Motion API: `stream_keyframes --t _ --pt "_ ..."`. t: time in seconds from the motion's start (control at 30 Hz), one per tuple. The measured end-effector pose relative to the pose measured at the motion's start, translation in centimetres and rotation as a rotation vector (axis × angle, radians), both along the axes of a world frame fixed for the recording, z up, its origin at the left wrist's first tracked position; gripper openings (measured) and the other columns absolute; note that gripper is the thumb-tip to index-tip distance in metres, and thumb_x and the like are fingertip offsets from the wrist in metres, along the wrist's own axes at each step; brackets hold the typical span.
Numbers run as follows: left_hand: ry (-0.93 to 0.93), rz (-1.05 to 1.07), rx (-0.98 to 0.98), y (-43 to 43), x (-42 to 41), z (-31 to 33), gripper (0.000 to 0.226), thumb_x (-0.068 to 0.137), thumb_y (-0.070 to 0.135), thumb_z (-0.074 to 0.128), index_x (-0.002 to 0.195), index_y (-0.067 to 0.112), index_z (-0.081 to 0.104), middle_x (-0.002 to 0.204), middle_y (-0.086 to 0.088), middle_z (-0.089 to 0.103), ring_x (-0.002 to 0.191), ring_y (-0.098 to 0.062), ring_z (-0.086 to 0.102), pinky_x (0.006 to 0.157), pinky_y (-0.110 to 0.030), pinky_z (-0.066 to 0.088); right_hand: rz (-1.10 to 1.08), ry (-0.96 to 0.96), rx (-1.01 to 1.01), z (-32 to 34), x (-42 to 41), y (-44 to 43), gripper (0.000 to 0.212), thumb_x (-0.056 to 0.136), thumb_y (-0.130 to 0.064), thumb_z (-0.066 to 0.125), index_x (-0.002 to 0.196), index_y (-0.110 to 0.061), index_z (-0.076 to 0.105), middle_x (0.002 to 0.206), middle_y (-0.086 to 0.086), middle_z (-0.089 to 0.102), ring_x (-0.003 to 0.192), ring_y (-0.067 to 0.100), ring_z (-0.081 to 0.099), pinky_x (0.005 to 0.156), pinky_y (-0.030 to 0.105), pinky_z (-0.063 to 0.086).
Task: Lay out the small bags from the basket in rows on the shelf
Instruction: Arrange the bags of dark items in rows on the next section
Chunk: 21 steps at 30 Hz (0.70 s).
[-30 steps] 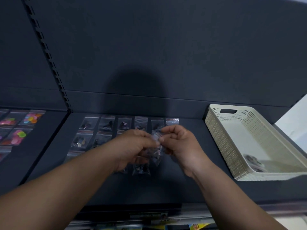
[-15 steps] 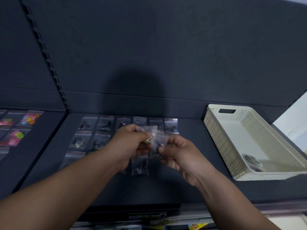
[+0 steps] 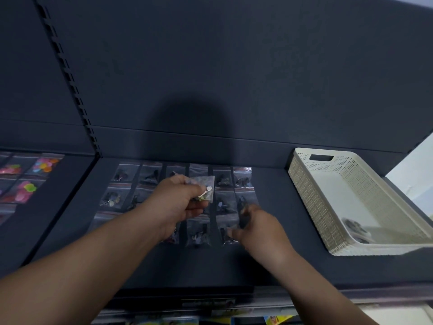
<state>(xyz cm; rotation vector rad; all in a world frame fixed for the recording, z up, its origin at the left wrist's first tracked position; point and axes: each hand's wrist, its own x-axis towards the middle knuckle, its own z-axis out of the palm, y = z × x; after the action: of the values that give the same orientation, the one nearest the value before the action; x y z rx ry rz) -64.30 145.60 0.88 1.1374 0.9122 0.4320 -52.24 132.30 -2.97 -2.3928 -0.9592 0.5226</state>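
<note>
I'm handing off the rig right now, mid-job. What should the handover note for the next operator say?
Left hand: grips the held bags above the rows.
Right hand: blurred, at a third-row bag; grip unclear.
Done: the two back rows on the shelf look filled, and the third row is partly laid.
Left: finish the third row from the held bags, then take the basket bags lying in the basket.

We seem to be in a shop: a dark display shelf (image 3: 269, 261) backs onto a panel with a slotted upright (image 3: 70, 83), small clear bags (image 3: 150, 175) lie on it in rows like stock, and a label strip (image 3: 207, 302) runs along its front edge.
</note>
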Motion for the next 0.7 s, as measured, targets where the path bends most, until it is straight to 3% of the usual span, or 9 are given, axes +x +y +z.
stream_keyframes --t 0.07,0.17,0.27,0.43,0.53,0.6,0.7 --pt "0.005 -0.005 -0.003 -0.1 -0.1 0.0 0.007 0.089 0.005 0.06 0.087 0.01 0.055 0.078 -0.011 0.065 0.063 -0.019 0.064 0.064 -0.031 0.054 0.054 -0.164 -0.011 0.1 -0.1 -0.5 0.033 0.079 -0.04 0.07 0.092 -0.025 0.044 0.079 -0.009 0.051 0.075 0.015 0.049 0.063 0.025 0.036" --pt "0.007 -0.011 -0.014 -0.1 -0.3 0.1 0.005 0.09 0.004 0.057 0.088 0.009 0.056 0.079 -0.012 0.066 0.064 -0.02 0.065 0.064 -0.032 0.055 0.134 -0.226 0.124 -0.3 0.0 -0.7 0.022 0.082 -0.033 0.068 0.095 -0.027 0.052 0.087 -0.008 0.047 0.08 0.015 0.052 0.067 0.024 0.04" --pt "0.006 -0.013 -0.03 -0.1 -0.3 0.2 0.006 0.091 0.002 0.053 0.091 0.007 0.056 0.08 -0.013 0.066 0.064 -0.021 0.066 0.065 -0.032 0.055 0.242 -0.208 0.147 -1.0 0.0 -0.6 0.023 0.086 -0.025 0.065 0.109 -0.022 0.063 0.096 -0.007 0.047 0.087 0.012 0.055 0.075 0.018 0.041" --pt "0.041 -0.063 0.016 -0.6 -0.3 0.5 0.014 0.091 -0.001 0.051 0.09 0.009 0.061 0.082 -0.011 0.067 0.067 -0.021 0.067 0.066 -0.031 0.055 0.312 -0.213 0.122 -1.5 0.1 -0.4 0.016 0.087 -0.023 0.063 0.101 -0.023 0.068 0.101 -0.001 0.054 0.09 0.015 0.058 0.079 0.024 0.046" --pt "0.055 -0.079 0.052 -0.9 -0.3 0.6 0.013 0.089 -0.001 0.055 0.09 0.009 0.063 0.085 -0.01 0.068 0.072 -0.021 0.065 0.063 -0.028 0.053 0.264 -0.188 0.148 -1.3 0.2 -0.3 0.016 0.086 -0.025 0.064 0.101 -0.021 0.068 0.096 -0.002 0.057 0.086 0.012 0.058 0.075 0.019 0.044" --pt "0.046 -0.082 0.053 -1.1 -0.2 0.6 0.014 0.088 -0.001 0.056 0.089 0.011 0.063 0.083 -0.008 0.067 0.071 -0.018 0.063 0.061 -0.026 0.05 0.157 -0.032 0.279 -0.7 0.0 0.0 0.009 0.086 -0.025 0.065 0.092 -0.019 0.067 0.079 -0.008 0.058 0.069 0.006 0.055 0.064 0.018 0.042" --pt "0.018 -0.106 0.025 -1.4 0.1 0.7 0.015 0.087 -0.002 0.057 0.087 0.012 0.063 0.079 -0.006 0.066 0.068 -0.014 0.061 0.063 -0.026 0.048 -0.007 0.561 0.501 1.0 -0.7 0.4 0.009 0.089 -0.02 0.063 0.09 -0.012 0.066 0.067 -0.007 0.06 0.059 0.005 0.054 0.054 0.017 0.043"
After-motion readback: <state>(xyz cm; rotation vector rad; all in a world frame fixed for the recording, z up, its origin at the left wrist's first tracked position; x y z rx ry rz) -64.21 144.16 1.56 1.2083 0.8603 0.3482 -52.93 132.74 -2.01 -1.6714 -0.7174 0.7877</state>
